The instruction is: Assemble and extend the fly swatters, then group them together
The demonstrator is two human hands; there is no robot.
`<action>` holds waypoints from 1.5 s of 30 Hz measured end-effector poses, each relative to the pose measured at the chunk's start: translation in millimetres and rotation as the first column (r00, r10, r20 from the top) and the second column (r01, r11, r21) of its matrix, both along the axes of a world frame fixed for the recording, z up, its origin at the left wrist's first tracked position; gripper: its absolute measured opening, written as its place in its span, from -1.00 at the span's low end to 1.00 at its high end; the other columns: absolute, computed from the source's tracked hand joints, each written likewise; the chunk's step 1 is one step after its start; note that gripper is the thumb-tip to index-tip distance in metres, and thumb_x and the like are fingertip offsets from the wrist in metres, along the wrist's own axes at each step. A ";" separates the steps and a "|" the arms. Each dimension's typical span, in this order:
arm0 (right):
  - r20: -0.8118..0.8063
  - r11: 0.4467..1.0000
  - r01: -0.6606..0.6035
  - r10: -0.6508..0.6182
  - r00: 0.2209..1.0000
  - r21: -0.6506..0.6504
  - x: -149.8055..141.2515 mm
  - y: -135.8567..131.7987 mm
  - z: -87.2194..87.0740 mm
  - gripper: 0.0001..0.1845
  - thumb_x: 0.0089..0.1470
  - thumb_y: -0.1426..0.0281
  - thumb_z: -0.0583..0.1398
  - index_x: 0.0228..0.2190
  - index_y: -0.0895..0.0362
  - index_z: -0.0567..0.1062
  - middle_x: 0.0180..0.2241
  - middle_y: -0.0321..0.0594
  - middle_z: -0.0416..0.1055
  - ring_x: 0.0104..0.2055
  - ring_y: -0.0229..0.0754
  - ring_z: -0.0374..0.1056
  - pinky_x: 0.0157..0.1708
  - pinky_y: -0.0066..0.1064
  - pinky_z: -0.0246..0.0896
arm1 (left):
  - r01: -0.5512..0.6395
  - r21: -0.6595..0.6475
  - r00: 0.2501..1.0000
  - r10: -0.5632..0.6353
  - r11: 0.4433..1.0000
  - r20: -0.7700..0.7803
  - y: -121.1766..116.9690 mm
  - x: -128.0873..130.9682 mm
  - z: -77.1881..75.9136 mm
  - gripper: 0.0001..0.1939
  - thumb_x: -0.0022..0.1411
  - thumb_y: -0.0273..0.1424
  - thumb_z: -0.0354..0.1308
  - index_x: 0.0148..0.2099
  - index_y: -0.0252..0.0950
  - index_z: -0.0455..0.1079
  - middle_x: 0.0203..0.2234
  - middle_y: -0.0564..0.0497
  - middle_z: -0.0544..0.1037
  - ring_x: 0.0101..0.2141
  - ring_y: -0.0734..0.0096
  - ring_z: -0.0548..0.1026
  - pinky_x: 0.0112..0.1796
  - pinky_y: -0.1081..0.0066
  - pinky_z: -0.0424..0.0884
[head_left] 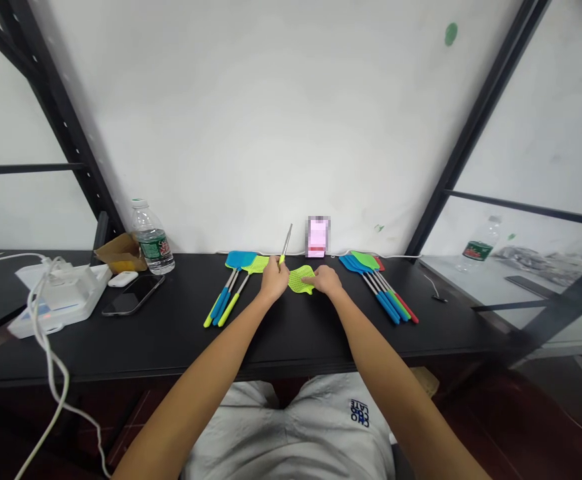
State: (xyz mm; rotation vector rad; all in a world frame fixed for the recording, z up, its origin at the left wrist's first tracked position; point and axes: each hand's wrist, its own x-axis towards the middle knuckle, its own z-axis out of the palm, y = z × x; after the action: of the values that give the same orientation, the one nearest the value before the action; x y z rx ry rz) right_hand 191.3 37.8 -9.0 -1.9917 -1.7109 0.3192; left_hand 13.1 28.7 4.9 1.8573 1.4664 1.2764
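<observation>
My left hand (274,280) is pinching a thin metal rod (287,241) upright; my right hand (328,280) lies flat, not gripping, on a lime swatter head (301,279) near the back edge of the table (291,340). The left swatter bunch (223,300) and right swatter bunch (383,290) look complete; rod and head look unjoined.

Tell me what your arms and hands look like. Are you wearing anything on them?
The left arm and right arm are bare, with no sleeves. The left hand and right hand have no gloves, and no watch or bracelet shows. Below them are light grey shorts or trousers with dark blue lettering.
</observation>
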 end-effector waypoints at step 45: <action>-0.947 0.834 0.450 0.300 0.118 0.321 8.2 1.3 22.3 -0.60 0.00 0.13 0.28 -0.26 0.16 0.37 -0.33 -0.20 0.50 -0.53 -0.28 0.45 -0.75 -0.59 0.08 | 0.281 0.027 0.914 -0.259 0.959 -0.313 -0.3 -1.4 -11.1 -0.79 0.26 -0.33 -0.01 -0.27 -0.24 0.45 -0.53 0.06 0.46 -0.49 0.45 0.34 -0.45 0.47 0.14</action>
State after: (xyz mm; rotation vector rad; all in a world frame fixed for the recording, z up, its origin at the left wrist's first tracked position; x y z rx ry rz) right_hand 199.5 39.0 13.3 -0.8409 -0.5686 0.8012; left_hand 11.7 28.4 -6.2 2.2966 1.2592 0.9505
